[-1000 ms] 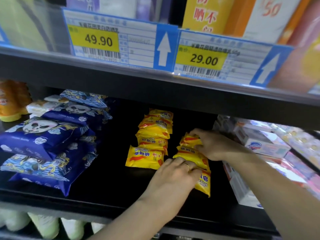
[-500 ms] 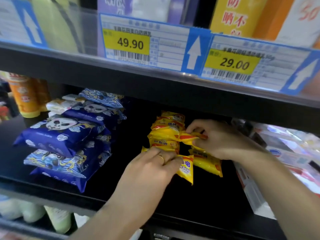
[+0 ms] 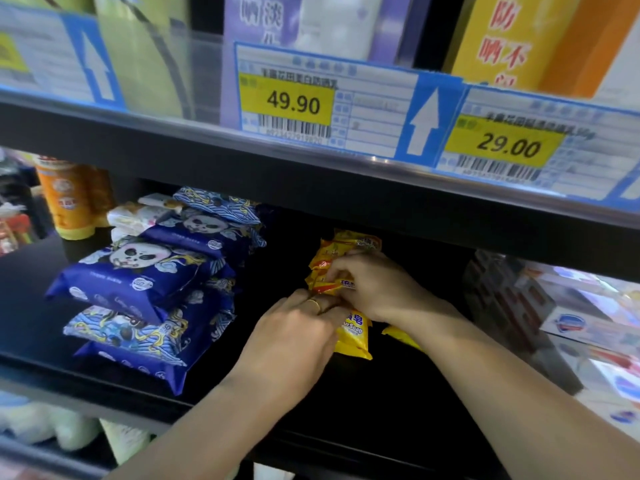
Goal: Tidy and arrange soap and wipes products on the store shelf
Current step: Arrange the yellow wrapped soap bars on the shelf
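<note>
The right hand's fingertips (image 3: pixel 333 273) are curled together, pinching the crimped edge of a yellow soap packet (image 3: pixel 334 285) at the near end of the yellow stack, so the right hand (image 3: pixel 372 289) seems to be lifting or squaring that packet against the ones behind it. Just below, the left hand (image 3: pixel 294 337), a ring on one finger, lies over a second packet marked "Soap" (image 3: pixel 353 336); its fingers bend round the packet's upper edge and hide it, though how firmly they clamp it is hard to judge from this angle. Both hands meet over the same cluster — probably to gather loose packets into one neat row.

The remaining yellow soap packets (image 3: pixel 353 242) sit stacked towards the back of the dark shelf (image 3: pixel 363 403), and one more yellow packet (image 3: pixel 398 334) peeks out under the right forearm, apart from the rest.

To the left, well apart, blue panda-print wipes packs (image 3: pixel 138 271) lie piled and slightly askew — likely still to be straightened. Boxed soap (image 3: pixel 588 327) fills the right side. Price tags reading 49.90 (image 3: pixel 294 103) and 29.00 (image 3: pixel 509 147) hang on the shelf edge above.
</note>
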Available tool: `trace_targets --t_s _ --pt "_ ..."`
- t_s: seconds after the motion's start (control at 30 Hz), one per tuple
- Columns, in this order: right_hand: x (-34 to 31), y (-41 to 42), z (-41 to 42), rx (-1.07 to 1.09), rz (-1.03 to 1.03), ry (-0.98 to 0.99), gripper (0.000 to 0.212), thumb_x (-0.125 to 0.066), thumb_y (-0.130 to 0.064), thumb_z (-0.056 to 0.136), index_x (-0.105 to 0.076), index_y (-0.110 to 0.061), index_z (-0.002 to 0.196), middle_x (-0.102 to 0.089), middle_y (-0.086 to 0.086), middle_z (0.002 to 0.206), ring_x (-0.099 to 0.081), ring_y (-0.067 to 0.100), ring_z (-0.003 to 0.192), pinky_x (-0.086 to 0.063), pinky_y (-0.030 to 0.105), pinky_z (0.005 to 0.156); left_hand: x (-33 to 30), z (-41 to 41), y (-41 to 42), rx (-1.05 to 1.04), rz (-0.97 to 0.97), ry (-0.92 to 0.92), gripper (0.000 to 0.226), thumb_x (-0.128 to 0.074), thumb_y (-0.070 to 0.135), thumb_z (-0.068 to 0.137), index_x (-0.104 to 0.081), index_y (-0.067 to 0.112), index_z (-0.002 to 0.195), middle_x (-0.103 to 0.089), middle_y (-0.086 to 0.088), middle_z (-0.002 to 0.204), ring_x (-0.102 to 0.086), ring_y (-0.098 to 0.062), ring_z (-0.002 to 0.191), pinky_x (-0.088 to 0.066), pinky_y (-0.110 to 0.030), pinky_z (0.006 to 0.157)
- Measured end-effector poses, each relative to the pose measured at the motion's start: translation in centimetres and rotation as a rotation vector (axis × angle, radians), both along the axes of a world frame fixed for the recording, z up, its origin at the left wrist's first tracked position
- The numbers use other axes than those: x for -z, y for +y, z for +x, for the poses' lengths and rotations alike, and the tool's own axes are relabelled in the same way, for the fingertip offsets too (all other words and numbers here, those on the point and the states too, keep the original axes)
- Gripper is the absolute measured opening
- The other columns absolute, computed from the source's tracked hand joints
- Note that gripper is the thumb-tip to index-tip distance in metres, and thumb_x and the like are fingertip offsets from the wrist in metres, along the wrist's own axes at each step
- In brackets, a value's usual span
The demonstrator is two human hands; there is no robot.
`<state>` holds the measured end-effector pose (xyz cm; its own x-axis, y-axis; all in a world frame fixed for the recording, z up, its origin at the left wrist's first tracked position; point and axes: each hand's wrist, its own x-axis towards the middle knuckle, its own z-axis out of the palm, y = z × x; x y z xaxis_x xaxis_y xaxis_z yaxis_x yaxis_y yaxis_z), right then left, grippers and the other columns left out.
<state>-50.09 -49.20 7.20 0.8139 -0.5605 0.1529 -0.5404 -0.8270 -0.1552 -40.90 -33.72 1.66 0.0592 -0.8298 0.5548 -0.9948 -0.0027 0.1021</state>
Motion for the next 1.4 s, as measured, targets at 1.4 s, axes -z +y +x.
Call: trace_targets --t_s 1.4 --pt "-0.9 3.1 -2.1 0.121 0.01 -0.095 0.035 -0.065 -0.033 0.099 -0.057 -0.044 0.131 -0.048 -0.01 0.143 -0.043 0.02 0.136 -0.043 0.036 0.105 3.5 -1.4 6.3 0.1 0.135 0.349 0.036 -0.045 0.05 0.095 -0.071 0.043 0.12 -0.061 0.033 0.121 -0.048 0.01 0.118 -0.043 -0.016 0.1"
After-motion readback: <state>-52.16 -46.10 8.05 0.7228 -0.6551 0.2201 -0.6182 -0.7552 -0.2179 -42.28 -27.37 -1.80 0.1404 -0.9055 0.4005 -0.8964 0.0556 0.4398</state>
